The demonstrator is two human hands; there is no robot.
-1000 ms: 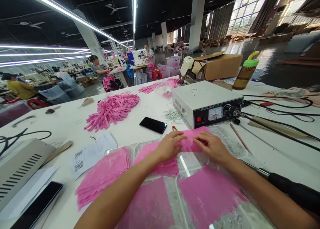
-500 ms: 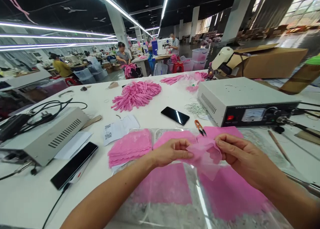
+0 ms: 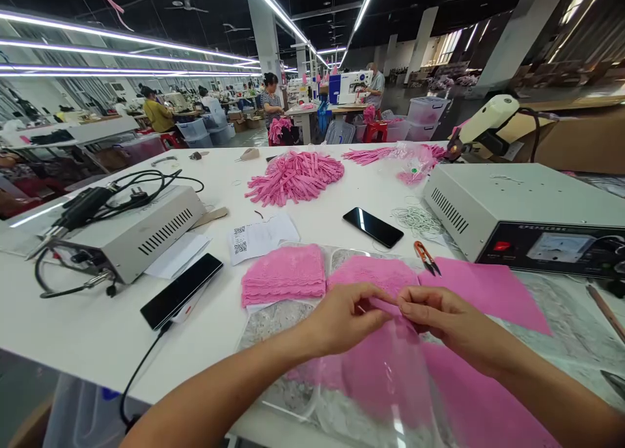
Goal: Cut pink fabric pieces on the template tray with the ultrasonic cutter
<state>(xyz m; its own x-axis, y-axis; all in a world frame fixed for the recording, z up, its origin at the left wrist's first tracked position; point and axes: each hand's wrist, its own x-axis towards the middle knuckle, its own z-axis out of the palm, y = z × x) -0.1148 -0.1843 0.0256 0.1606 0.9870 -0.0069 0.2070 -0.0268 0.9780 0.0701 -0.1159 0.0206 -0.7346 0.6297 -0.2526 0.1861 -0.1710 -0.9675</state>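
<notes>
My left hand [image 3: 349,318] is closed, its thumb and index finger reaching the edge of a thin, sheer pink fabric piece [image 3: 388,357]. Touching it at the fingertips, my right hand [image 3: 442,314] pinches the same edge. The fabric seems to hang below the fingers over a clear plastic sheet; its outline blends with the pink beneath. Left of my hands sits a stack of pink fabric pieces [image 3: 283,275] with scalloped edges. Behind them lies another pink pile [image 3: 368,269]. Flat pink sheets [image 3: 493,292] lie on the right. Orange-handled thread snips [image 3: 426,258] rest beside them.
A black phone [image 3: 373,226] lies ahead, another phone [image 3: 181,292] at left on a cable. Grey control boxes [image 3: 141,230] [image 3: 532,200] flank the white table. Pink strips [image 3: 295,176] are heaped farther back. People work at machines beyond.
My hands have come together at the fabric's edge, where they were apart holding it bunched. The fabric now hangs lower. The view has swung left, shifting the table things rightward.
</notes>
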